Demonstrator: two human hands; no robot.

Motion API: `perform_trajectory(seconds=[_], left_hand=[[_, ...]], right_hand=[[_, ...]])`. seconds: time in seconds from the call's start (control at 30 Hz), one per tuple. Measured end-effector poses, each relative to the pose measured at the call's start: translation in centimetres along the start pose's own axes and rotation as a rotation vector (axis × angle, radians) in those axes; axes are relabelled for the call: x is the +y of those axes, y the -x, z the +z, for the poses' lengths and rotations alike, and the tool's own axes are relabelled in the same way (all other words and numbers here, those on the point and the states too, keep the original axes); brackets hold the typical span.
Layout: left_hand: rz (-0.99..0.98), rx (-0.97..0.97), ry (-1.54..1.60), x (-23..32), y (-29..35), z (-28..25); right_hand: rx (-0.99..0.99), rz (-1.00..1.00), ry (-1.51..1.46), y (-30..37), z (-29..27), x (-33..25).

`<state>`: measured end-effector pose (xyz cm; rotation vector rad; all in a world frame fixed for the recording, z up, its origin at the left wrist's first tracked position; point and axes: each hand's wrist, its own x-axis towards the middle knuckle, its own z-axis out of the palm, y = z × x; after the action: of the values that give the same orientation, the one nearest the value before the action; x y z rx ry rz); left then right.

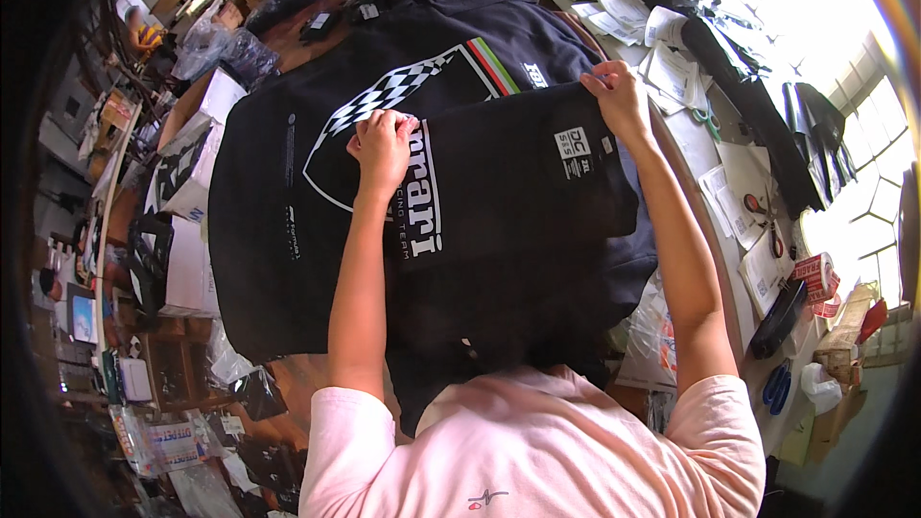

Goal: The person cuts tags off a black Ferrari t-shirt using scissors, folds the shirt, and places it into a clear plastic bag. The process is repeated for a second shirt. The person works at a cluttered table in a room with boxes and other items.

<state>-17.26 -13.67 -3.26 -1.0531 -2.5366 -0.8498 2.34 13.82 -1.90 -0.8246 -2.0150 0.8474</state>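
Note:
A large black printed garment [259, 163] lies spread out in front of me, with a checkered shield, white lettering and a green, white and red stripe. Over its middle and right is a black flap [518, 173] bearing a small white print. I cannot tell whether this flap is a fold of the garment or a separate piece. My left hand [386, 149] pinches the flap's upper left end, beside the lettering. At its upper right corner, my right hand [616, 101] holds it with closed fingertips. The hands are apart, with the flap's top edge running between them.
Along the right table edge lie papers [672, 72], scissors [767, 221], a roll of red and white tape [815, 278] and blue-handled snips [777, 386]. Cardboard boxes [192, 259] and plastic bags [206, 48] stand to the left. A person [149, 35] sits far back left.

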Motion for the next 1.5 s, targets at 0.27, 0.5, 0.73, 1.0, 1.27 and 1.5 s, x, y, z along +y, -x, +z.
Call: perform_trajectory(seconds=[0.27,0.5,0.73,1.0,1.27,1.5], left_hand=[[0.177,0.154,-0.162,3.4,2.1,-1.2],[0.362,-0.092,0.058,6.3,3.6,-0.3],[-0.328,0.216,0.542,-1.9,2.5,-4.0],[-0.175,0.159,0.208,-5.0,2.4,-2.3],[-0.074,0.141,-0.021,-7.8,0.8,-1.2],[-0.029,0.139,-0.11,-8.2,0.7,-1.4]], right_hand=[[-0.102,-0.233,0.719,3.7,-1.4,-6.5],[-0.298,-0.38,0.472,7.1,1.2,-3.8],[0.112,-0.015,1.065,-2.5,-19.9,-1.0],[0.328,0.579,1.177,2.1,-52.5,13.0],[-0.018,0.924,1.055,13.0,-55.6,20.3],[-0.325,0.831,1.296,13.7,-50.0,20.0]])
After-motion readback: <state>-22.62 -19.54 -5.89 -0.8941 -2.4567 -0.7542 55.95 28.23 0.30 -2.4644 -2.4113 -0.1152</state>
